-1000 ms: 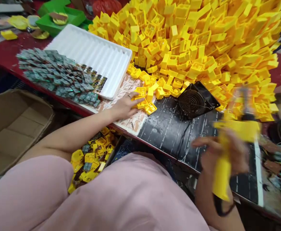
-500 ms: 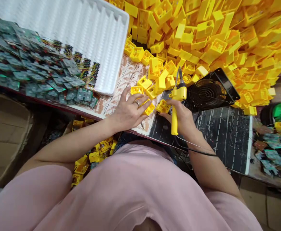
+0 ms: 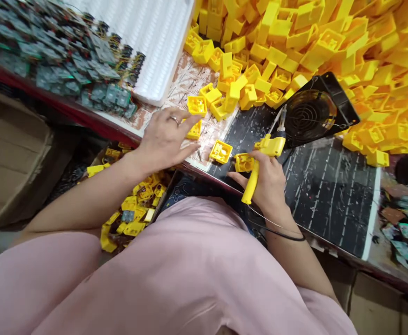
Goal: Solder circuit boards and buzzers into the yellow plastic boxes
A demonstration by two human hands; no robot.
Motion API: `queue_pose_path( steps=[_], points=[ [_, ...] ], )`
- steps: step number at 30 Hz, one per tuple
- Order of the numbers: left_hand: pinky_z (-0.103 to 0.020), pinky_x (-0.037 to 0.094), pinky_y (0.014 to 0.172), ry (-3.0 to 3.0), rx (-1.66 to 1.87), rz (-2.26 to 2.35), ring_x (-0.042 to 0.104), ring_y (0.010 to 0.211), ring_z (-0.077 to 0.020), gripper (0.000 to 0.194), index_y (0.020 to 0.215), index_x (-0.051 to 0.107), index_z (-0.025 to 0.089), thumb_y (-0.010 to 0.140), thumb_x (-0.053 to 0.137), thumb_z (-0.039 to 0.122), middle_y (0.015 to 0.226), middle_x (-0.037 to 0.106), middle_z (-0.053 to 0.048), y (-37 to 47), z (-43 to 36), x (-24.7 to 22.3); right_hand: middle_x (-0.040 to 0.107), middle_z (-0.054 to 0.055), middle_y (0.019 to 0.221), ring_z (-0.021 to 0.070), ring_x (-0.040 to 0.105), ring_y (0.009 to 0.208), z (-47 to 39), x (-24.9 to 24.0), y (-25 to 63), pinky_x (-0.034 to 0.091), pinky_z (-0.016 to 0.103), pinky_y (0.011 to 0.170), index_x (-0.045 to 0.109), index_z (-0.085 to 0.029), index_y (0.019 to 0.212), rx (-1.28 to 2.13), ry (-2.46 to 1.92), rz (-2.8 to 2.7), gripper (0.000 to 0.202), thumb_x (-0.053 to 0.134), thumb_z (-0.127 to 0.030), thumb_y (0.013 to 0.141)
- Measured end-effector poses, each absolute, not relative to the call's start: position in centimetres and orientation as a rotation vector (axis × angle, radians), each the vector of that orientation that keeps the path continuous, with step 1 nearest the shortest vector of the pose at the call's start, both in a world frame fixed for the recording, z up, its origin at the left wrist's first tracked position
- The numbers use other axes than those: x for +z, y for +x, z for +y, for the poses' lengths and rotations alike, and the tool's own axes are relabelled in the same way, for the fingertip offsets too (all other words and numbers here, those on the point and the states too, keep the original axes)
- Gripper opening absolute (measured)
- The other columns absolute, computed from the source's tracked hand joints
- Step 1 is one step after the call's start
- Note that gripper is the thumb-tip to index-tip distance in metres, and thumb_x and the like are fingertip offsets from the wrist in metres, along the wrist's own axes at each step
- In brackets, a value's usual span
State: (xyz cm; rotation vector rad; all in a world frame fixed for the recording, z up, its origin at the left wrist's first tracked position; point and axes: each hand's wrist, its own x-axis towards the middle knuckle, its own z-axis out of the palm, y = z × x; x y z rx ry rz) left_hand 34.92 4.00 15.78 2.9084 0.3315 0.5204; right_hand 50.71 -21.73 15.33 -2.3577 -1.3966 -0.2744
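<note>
My right hand [image 3: 268, 179] is wrapped around a yellow soldering gun [image 3: 270, 145], its tip pointing away from me toward the fan. A wire trails from the bottom of its handle. Close against that hand's fingers sits a yellow plastic housing [image 3: 244, 162]; whether they touch it is unclear. Another open yellow housing [image 3: 220, 151] lies between my hands, hollow side up. My left hand [image 3: 165, 137], fingers spread and a ring on one, hovers at the table's near edge. Its fingertips are beside a third housing [image 3: 194, 130], which they partly cover.
A large heap of yellow housings [image 3: 315, 42] fills the back. A black fan [image 3: 315, 111] stands right of centre on a black board [image 3: 329, 186]. Circuit boards [image 3: 85, 70] lie piled at left beside a white ridged foam tray [image 3: 151, 56]. Below the edge, a box holds more housings [image 3: 134, 209].
My left hand has pulled back to the left, and a housing now lies uncovered between my hands. The soldering gun remains in my right hand, its tip tilted more to the right. The view has shifted.
</note>
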Motion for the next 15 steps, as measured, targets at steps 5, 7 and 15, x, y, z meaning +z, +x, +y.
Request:
queue_pose_path(
  steps=[5,7,15],
  points=[
    [-0.053,0.05,0.11,2.958,0.418,0.373,0.058,0.132,-0.0363,0.062,0.146,0.058,0.016,0.099,0.057,0.055,0.145,0.062,-0.018,34.3,5.6,15.4,0.073,0.011,0.12,0.024,0.072,0.091,-21.7,15.2,51.8,0.058,0.036,0.079,0.053,-0.024,0.131,-0.087,-2.156,-1.53,0.036,0.059,-0.04,0.1],
    [-0.052,0.052,0.109,2.98,0.4,0.337,0.06,0.13,-0.0355,0.059,0.146,0.057,0.014,0.098,0.059,0.049,0.147,0.061,-0.019,34.9,5.9,15.3,0.073,0.01,0.121,0.0228,0.073,0.09,-21.8,15.5,51.9,0.059,0.035,0.079,0.053,-0.025,0.133,-0.065,-2.089,-1.574,0.036,0.06,-0.038,0.1],
    [-0.038,0.059,0.096,2.954,-0.013,-0.337,0.073,0.11,-0.0244,0.043,0.139,0.065,0.022,0.099,0.052,0.014,0.141,0.067,-0.014,35.3,7.5,18.9,0.074,0.01,0.105,0.027,0.073,0.088,-18.0,15.0,50.7,0.061,0.042,0.082,0.054,-0.022,0.134,-0.401,-1.881,-1.682,0.049,0.069,-0.05,0.096]
  ],
)
